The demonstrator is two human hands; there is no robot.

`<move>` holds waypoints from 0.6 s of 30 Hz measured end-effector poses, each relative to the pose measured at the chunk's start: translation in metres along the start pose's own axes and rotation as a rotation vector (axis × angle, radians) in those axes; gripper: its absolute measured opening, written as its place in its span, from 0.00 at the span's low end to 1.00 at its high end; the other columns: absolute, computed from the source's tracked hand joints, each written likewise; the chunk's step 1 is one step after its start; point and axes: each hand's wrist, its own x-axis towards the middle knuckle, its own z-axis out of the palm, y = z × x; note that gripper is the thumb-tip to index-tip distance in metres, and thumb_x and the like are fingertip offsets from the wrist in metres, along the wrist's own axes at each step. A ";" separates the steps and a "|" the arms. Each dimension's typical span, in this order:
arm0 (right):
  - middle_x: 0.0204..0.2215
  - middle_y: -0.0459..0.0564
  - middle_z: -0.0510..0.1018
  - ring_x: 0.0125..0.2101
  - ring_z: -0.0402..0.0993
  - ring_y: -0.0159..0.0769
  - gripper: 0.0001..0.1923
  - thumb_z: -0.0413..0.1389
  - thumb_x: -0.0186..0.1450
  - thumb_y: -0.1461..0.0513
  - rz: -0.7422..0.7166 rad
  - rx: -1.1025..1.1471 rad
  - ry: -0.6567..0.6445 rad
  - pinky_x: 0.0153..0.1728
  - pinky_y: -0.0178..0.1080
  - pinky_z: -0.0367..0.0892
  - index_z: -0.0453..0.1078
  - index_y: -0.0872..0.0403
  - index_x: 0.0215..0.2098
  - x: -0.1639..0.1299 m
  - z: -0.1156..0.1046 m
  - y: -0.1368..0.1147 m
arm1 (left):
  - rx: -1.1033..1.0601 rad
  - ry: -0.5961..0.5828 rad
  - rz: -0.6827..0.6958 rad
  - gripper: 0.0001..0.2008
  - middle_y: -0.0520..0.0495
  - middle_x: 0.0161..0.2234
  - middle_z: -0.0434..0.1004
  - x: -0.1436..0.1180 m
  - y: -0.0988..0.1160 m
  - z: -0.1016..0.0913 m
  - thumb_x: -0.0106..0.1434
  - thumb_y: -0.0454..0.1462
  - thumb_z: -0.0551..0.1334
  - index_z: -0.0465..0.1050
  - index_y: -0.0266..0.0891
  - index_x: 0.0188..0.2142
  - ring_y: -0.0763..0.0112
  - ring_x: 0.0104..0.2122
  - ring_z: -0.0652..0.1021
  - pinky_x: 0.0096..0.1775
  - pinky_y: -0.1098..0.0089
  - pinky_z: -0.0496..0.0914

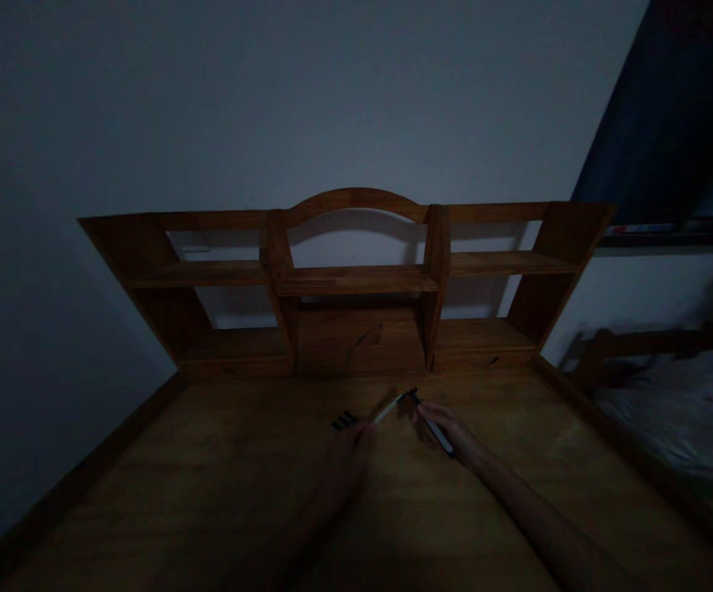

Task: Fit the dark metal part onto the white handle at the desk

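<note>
Holding a pen (437, 433) in the right hand (439, 423), grip clenched around it, long axis running up-left toward the left hand (347, 448), which probably pinches a second pen (388, 408) above the counter (208, 493).

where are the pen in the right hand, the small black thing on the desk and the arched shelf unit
pen (437, 432), head view, on its white barrel below the right hand's fingers
small black thing (344, 421), head view, on its middle
arched shelf unit (356, 197), head view, top of the arch
</note>
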 end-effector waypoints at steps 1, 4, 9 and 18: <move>0.14 0.42 0.65 0.13 0.57 0.25 0.16 0.56 0.61 0.51 -0.012 -0.001 0.000 0.15 0.30 0.49 0.71 0.57 0.30 0.000 0.000 0.000 | 0.005 0.008 0.007 0.22 0.46 0.39 0.79 0.000 0.000 0.000 0.65 0.49 0.49 0.76 0.39 0.41 0.60 0.40 0.76 0.44 0.65 0.67; 0.13 0.42 0.65 0.13 0.57 0.26 0.17 0.55 0.61 0.50 -0.037 -0.016 0.012 0.15 0.30 0.50 0.70 0.57 0.29 0.000 0.001 -0.001 | 0.013 0.013 0.037 0.21 0.46 0.39 0.78 -0.001 0.003 -0.003 0.65 0.48 0.49 0.76 0.40 0.41 0.61 0.39 0.76 0.43 0.65 0.67; 0.12 0.42 0.65 0.12 0.56 0.26 0.18 0.55 0.61 0.50 -0.033 -0.001 -0.002 0.14 0.31 0.49 0.70 0.57 0.29 0.002 0.002 0.002 | 0.047 0.039 0.069 0.19 0.44 0.38 0.78 -0.003 0.008 -0.004 0.64 0.47 0.49 0.76 0.40 0.38 0.61 0.39 0.75 0.43 0.65 0.67; 0.14 0.43 0.66 0.13 0.58 0.26 0.16 0.54 0.63 0.51 -0.052 -0.003 -0.020 0.15 0.31 0.49 0.70 0.57 0.29 0.002 0.001 0.001 | -0.050 0.066 0.234 0.22 0.44 0.59 0.61 0.000 0.001 0.001 0.68 0.41 0.45 0.58 0.41 0.59 0.65 0.58 0.63 0.58 0.63 0.55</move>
